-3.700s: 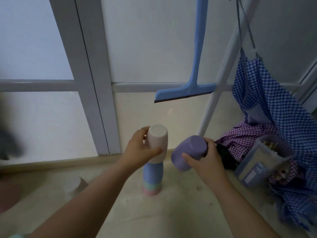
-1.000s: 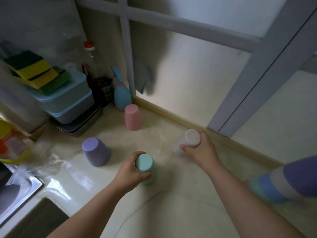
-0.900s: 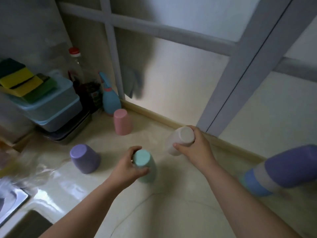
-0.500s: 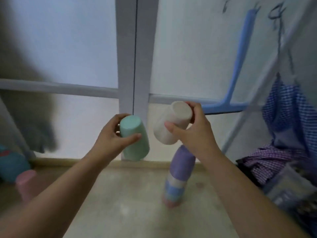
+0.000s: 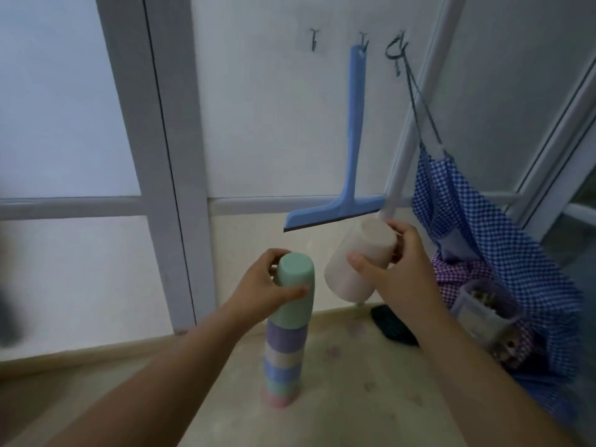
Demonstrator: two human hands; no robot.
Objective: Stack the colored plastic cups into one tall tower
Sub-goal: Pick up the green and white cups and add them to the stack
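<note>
Two hands each grip a cup. The left hand (image 5: 258,287) clasps the mint-green cup (image 5: 294,290), base up and upright atop the tower (image 5: 283,356) on the counter (image 5: 354,398). At its 2 o'clock, the right hand (image 5: 400,275) grasps the beige cup (image 5: 358,264), tilted, base toward 1 o'clock, mouth toward 7.

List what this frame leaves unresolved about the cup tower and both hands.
- Head view: whether the green cup is fully seated; the left hand covers its side.
- The beige cup mouth faces away; the right hand hides its far side.
- Tower base cups are blurred, their count uncertain.
- Contents of the clear container are too blurred to identify.
</note>
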